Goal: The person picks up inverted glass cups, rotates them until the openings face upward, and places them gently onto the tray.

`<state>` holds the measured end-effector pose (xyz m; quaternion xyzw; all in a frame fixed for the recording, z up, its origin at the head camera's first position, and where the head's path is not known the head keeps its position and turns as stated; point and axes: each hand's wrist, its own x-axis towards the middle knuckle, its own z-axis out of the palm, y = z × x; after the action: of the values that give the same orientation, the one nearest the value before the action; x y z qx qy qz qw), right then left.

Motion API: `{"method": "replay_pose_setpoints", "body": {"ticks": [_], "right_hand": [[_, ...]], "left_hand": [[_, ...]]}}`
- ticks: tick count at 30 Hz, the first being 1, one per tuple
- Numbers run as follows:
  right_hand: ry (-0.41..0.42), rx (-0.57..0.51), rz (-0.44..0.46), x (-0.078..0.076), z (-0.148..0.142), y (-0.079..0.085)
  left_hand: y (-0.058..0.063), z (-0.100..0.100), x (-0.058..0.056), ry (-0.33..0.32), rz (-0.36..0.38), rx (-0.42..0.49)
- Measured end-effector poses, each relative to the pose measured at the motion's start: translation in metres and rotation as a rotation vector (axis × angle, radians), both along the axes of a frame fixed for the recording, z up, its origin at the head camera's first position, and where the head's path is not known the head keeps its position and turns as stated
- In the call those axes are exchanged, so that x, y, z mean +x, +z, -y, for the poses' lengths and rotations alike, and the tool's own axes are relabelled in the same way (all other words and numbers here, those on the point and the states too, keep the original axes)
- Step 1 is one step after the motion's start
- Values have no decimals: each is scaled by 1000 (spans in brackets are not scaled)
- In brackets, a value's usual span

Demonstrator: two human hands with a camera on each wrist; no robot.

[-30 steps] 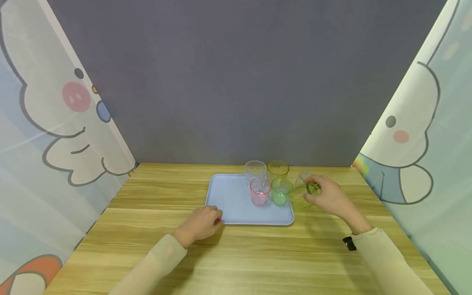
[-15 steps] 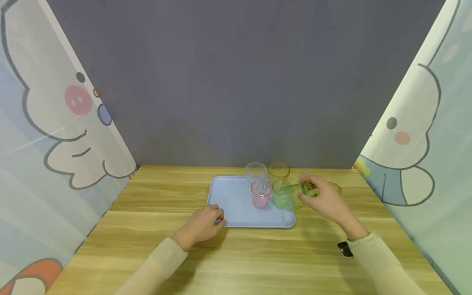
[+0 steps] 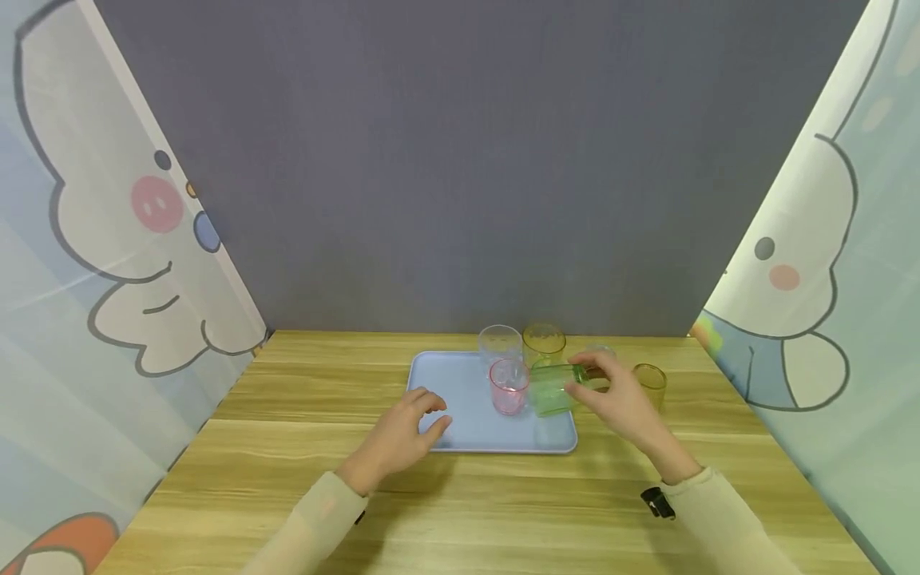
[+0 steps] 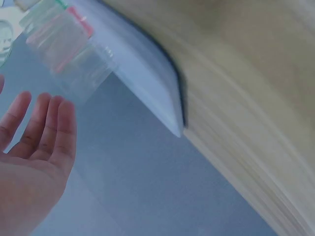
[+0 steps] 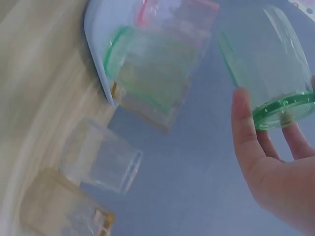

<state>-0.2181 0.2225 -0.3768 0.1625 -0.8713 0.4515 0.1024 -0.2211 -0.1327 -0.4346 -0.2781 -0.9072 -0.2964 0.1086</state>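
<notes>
My right hand (image 3: 614, 399) pinches a see-through green cup (image 5: 270, 54) by its thick green end, fingertips around that end. In the head view this cup lies tilted sideways over the right part of the pale blue tray (image 3: 446, 399), overlapping a second green cup (image 5: 157, 64) that stands there. A pink-rimmed cup (image 3: 508, 391), a clear cup (image 3: 499, 343) and an amber cup (image 3: 543, 342) stand beside it on the tray. My left hand (image 3: 402, 431) hovers by the tray's front left corner, fingers apart and holding nothing; the left wrist view shows its palm (image 4: 34, 177).
To the right of the tray, an amber cup (image 3: 650, 387) and a clear cup (image 5: 98, 157) stand on the wooden table (image 3: 503, 511). A grey panel (image 3: 460, 160) rises along the back edge. Printed curtains (image 3: 848, 239) flank both sides.
My right hand has moved left with the green cup, bringing it over the tray. The amber cup at right has come into view. My left hand's fingers have spread apart near the tray's corner.
</notes>
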Motion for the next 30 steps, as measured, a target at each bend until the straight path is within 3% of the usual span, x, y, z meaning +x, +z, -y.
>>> {"method": "replay_pose_setpoints", "body": {"ticks": [10, 19, 25, 30], "right_hand": [[18, -159, 50, 5, 16, -12], [64, -316, 103, 6, 29, -19], [83, -402, 170, 8, 43, -20], [97, -482, 259, 10, 50, -18]], "left_hand": [[11, -2, -2, -23, 36, 208], [13, -16, 5, -106, 166, 478], [14, -20, 6, -140, 159, 570], [18, -22, 5, -205, 153, 631]]}}
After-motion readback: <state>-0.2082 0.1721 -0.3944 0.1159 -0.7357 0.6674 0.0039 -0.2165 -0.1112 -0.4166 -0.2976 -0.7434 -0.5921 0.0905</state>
